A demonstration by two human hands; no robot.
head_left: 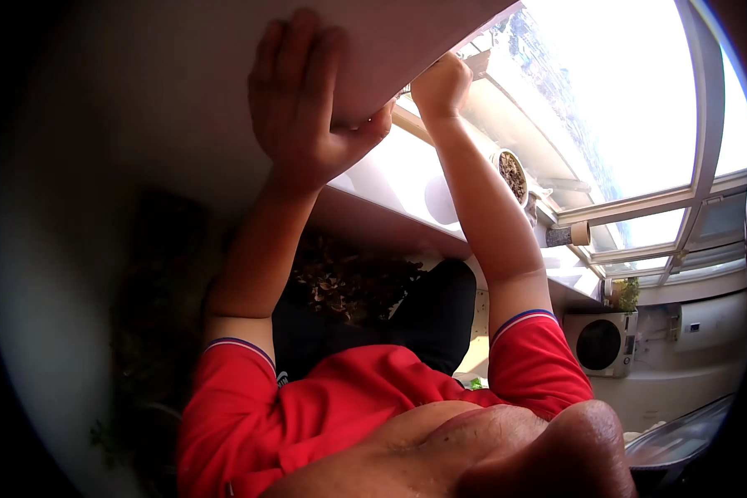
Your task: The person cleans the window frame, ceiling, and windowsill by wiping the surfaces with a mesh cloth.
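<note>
Pale panel (pixel 407 41) with 2 bare hands at its edge

Head view: the pale panel, possibly a wall, fills the upper middle and ends in a slanting edge beside a bright window (pixel 631 91). The left hand (pixel 299 108) lies against it, fingers long and spread, thumb stretched toward the edge; its grasp is open and nothing shows in it. Just beside it, at the edge, the right hand (pixel 441 85) is curled like a fist. Its fingertips are hidden, so I cannot tell how tightly it closes or what it holds. A small detail between the hands is too small to make out.

Work at the edge looks to be underway, with both hands in place. No finished result shows, and how much remains cannot be judged.

Below runs a white ledge (pixel 394 170); a round pot (pixel 513 176) stands near the right forearm. Dry leaves (pixel 340 290) lie lower, in shadow.
</note>
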